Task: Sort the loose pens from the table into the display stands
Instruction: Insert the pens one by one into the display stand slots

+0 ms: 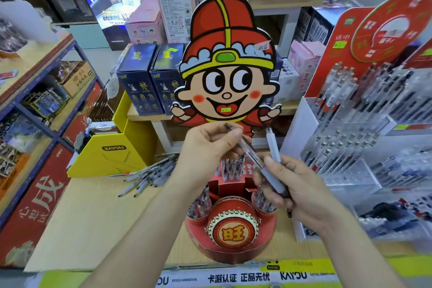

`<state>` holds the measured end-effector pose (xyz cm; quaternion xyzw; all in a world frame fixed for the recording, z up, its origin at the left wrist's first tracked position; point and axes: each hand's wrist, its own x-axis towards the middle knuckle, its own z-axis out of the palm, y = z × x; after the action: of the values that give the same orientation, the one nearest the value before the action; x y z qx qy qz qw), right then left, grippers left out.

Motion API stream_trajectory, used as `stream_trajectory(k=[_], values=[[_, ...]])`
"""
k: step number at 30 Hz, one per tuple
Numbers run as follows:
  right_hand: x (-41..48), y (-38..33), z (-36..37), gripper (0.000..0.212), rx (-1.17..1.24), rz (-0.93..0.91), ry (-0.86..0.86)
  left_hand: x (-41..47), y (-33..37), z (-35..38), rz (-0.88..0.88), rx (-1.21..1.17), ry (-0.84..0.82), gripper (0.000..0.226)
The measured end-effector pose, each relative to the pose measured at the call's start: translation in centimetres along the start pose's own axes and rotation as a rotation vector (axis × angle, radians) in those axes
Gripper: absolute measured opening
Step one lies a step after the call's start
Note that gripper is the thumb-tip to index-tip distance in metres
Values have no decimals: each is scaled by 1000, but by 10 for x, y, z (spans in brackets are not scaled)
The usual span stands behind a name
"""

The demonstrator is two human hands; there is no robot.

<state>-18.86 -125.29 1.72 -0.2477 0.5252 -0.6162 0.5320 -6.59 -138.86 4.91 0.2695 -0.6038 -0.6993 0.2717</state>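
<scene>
Your left hand [205,154] is up in front of the red display stand [233,231]. Its fingers pinch the top end of a clear pen [247,148]. That pen slants down to your right hand [301,196], and its grey end lies in there under your thumb. Your right hand's fingers are curled round a white pen [272,147] that stands almost straight up. The bottom of the white pen is hidden inside that hand. You cannot tell if more pens are tucked in there. Your hands cover the middle of the red stand, so only some of its pen cups show, with pens standing in them. The cardboard boy [224,65] rises behind your hands. The loose pens [149,175] lie in a heap on the table [93,217], to the left of the stand and near the yellow box [112,154]. Your left wrist hides part of the heap. The heap is blurry, so the pens are hard to count. A clear display stand [346,147] full of pens is on the right, and its far side is cut off.
</scene>
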Motion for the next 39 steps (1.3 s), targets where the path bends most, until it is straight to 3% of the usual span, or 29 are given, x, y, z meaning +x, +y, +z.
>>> stream_trajectory(k=[3,7,13,18,24,39], values=[[-4,1,-11,41,-41,72,-14,6,4,0,61,-66,22,16],[-4,6,-34,29,74,89,170,17,18,-1,132,54,17,21],[-12,8,-50,22,32,-24,287,34,12,15,326,807,-42,9],[-18,15,-56,22,-21,-54,335,41,-14,19,436,1152,-167,9],[-19,17,-62,24,5,-46,355,49,-20,18,485,1188,-166,9],[-26,7,-59,20,35,-61,291,48,-15,9,416,1176,-136,8]])
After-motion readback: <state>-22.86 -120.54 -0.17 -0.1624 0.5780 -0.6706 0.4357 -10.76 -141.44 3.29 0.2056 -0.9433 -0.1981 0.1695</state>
